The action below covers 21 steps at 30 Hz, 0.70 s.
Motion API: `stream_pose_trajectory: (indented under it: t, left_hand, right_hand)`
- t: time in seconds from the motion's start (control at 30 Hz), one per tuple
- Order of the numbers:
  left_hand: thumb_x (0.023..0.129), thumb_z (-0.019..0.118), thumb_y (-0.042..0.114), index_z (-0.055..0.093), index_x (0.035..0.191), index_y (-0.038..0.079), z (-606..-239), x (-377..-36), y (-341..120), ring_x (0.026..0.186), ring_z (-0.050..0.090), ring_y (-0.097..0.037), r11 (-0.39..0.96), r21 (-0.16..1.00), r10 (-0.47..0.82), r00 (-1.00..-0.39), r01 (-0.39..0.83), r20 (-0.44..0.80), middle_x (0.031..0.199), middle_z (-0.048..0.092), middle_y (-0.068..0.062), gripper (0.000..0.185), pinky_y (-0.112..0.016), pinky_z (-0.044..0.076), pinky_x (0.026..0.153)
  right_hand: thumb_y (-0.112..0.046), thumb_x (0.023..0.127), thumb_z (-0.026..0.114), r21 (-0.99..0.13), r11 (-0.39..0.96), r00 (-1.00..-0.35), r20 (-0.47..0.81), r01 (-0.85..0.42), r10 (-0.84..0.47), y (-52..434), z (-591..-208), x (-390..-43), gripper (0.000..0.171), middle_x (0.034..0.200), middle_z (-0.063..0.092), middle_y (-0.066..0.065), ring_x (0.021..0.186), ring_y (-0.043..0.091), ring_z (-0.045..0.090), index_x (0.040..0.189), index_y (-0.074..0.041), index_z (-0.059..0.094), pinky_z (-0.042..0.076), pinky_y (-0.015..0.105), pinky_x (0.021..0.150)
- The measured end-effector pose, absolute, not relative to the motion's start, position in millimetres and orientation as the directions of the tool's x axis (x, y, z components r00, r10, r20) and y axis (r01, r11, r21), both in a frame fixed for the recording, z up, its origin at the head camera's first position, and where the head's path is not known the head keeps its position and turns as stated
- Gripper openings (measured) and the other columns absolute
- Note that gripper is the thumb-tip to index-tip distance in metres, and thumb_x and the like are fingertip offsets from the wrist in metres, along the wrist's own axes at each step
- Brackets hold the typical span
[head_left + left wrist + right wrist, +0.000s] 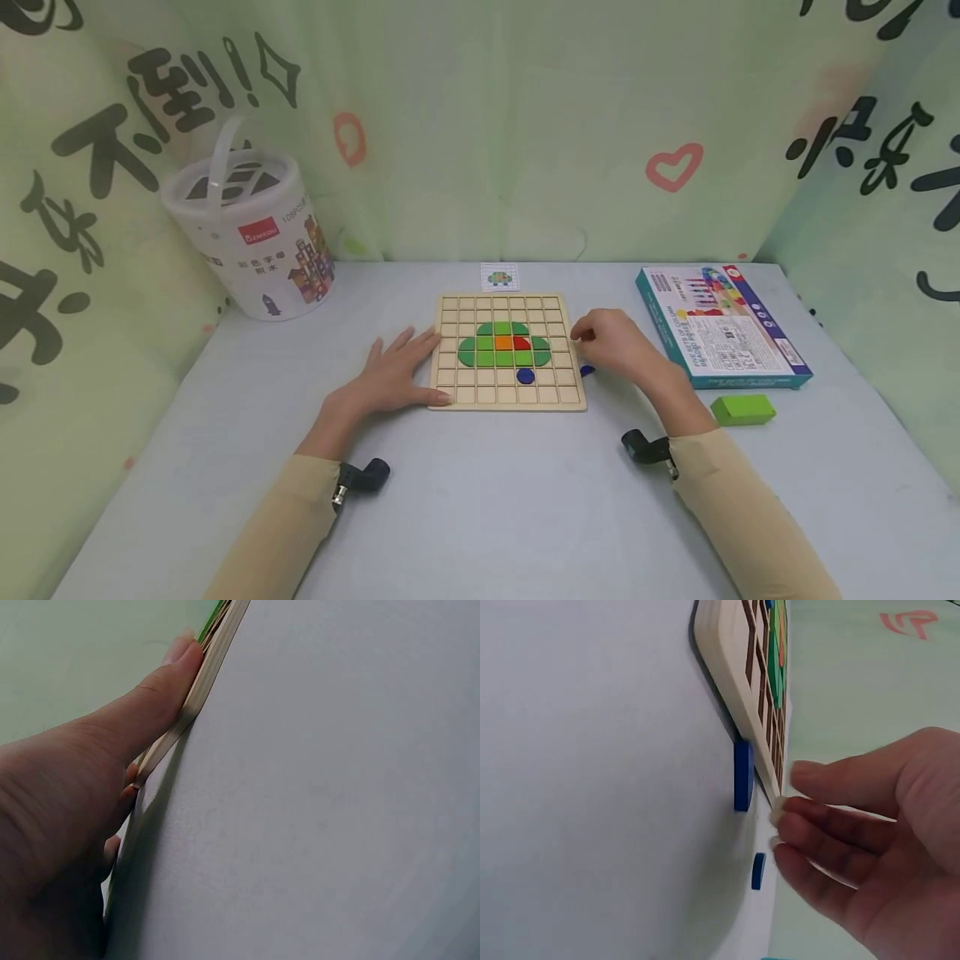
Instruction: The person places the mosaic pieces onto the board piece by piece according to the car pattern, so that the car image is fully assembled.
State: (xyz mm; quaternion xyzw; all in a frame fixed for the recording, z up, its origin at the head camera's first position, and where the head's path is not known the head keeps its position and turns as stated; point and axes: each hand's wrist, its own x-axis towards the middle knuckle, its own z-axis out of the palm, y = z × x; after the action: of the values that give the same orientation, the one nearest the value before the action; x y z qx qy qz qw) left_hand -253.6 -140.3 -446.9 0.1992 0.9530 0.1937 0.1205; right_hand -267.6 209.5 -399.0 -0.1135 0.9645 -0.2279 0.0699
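A wooden grid board point(510, 398) lies in the middle of the table, holding a green shape point(487, 352) with an orange piece and a red piece in it, and a blue piece point(526, 376) one row below. My left hand point(405, 354) lies flat on the table, its thumb point(161, 690) pressed against the board's left edge point(210, 671). My right hand point(581, 335) has curled fingers point(817, 832) that pinch the board's right edge point(739, 697). Two blue pieces point(743, 775) point(758, 871) lie on the table beside that edge; one blue piece point(587, 370) shows under the right hand.
A white lidded bucket point(251, 237) stands at the back left. A small pattern card point(499, 277) lies behind the board. A printed box point(720, 325) and a green block point(742, 409) lie to the right. Printed curtains close in the table.
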Motion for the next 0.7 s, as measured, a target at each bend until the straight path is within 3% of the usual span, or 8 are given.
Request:
stream_pose_trajectory:
  t: [0.23, 0.43, 0.7]
  left_hand:
    - [0.077, 0.071, 0.068, 0.020, 0.160, 0.019, -446.1, -253.3, -140.9, 0.157, 0.005, -0.032, 0.845, 0.416, 0.431, -0.889, 0.337, -0.156, 0.168, 0.018, 0.001, 0.109, -0.067, -0.002, 0.121]
    - [0.077, 0.072, 0.066, 0.021, 0.160, 0.018, -446.8, -254.6, -141.8, 0.157, 0.005, -0.032, 0.846, 0.411, 0.431, -0.889, 0.338, -0.156, 0.168, 0.018, 0.000, 0.108, -0.067, -0.002, 0.121]
    - [0.077, 0.071, 0.067, 0.021, 0.160, 0.018, -447.2, -254.2, -140.4, 0.157, 0.006, -0.032, 0.842, 0.416, 0.435, -0.888, 0.343, -0.149, 0.168, 0.018, 0.000, 0.109, -0.067, -0.002, 0.121]
  right_hand:
    - [-0.002, 0.087, 0.065, -0.439, 0.881, -0.940, -0.189, -0.177, -0.283, 219.1, -399.7, -258.1, 0.022, 0.099, 0.071, 0.014, 0.083, 0.022, 0.056, 0.107, 0.001, 0.074, 0.049, 0.029, 0.071]
    - [0.002, 0.086, 0.066, -0.440, 0.877, -0.937, -0.183, -0.192, -0.297, 219.1, -401.4, -253.5, 0.015, 0.096, 0.072, 0.013, 0.083, 0.022, 0.057, 0.096, -0.001, 0.076, 0.051, 0.030, 0.071]
    - [0.001, 0.086, 0.066, -0.422, 0.885, -0.939, -0.179, -0.197, -0.295, 220.9, -404.7, -251.5, 0.008, 0.083, 0.065, 0.008, 0.079, 0.022, 0.054, 0.088, -0.005, 0.072, 0.046, 0.029, 0.067]
